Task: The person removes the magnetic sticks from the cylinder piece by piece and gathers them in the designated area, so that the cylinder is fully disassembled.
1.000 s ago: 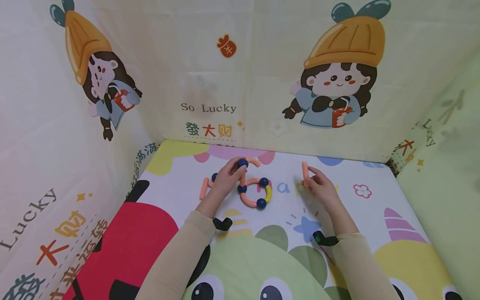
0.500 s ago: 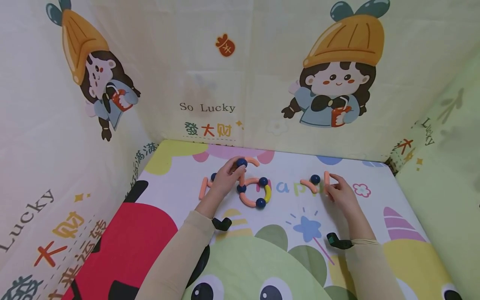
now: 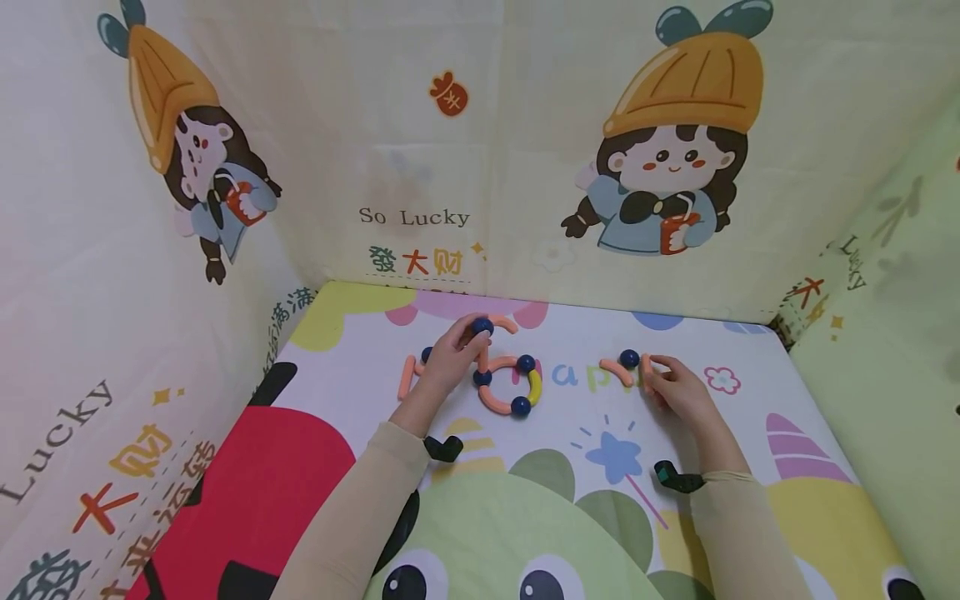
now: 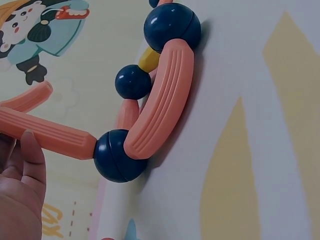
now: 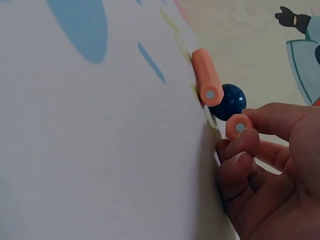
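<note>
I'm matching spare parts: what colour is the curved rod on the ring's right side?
Yellow; the curved rod shows best in the head view.

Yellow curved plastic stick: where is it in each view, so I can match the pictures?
Head: the yellow curved plastic stick lies below and slightly right of centre.
Left wrist: upper middle, partly hidden behind the glossy dark blue ball.
Right wrist: not in it.
Landmark shared by head and left wrist only: that ball, at the stick's lower end in head.
</note>
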The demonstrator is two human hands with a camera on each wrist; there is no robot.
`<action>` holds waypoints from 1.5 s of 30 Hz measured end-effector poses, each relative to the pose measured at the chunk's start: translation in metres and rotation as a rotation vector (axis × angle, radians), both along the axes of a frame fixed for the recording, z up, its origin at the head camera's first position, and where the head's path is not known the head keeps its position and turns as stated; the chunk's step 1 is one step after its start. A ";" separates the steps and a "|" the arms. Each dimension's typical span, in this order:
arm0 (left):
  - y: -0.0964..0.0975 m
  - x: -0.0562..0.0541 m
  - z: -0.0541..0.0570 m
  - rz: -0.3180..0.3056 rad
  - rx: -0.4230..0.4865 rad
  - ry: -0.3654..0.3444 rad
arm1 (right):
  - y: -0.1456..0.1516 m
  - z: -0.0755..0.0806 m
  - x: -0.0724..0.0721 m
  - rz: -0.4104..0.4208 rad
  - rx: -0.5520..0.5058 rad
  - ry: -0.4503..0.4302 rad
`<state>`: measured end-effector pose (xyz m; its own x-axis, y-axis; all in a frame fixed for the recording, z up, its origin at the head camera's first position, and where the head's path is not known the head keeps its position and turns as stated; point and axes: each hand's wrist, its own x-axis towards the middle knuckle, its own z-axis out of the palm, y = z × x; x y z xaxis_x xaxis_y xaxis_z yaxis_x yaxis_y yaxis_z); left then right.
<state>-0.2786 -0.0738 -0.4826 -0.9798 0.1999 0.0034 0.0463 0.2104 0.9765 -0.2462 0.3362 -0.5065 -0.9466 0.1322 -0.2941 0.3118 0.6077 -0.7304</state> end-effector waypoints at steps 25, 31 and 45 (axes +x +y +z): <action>0.000 -0.001 -0.001 0.006 -0.050 -0.006 | -0.012 0.003 -0.005 -0.072 0.065 0.053; -0.001 -0.001 -0.004 -0.018 -0.030 -0.007 | -0.031 0.021 -0.004 -0.021 0.015 0.127; 0.000 -0.002 -0.005 -0.007 -0.034 0.001 | -0.108 0.041 -0.028 0.160 -0.278 0.156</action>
<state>-0.2808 -0.0742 -0.4875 -0.9784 0.2067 -0.0025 0.0490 0.2436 0.9686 -0.2738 0.2280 -0.4653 -0.9852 -0.0864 -0.1483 0.1004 0.4108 -0.9062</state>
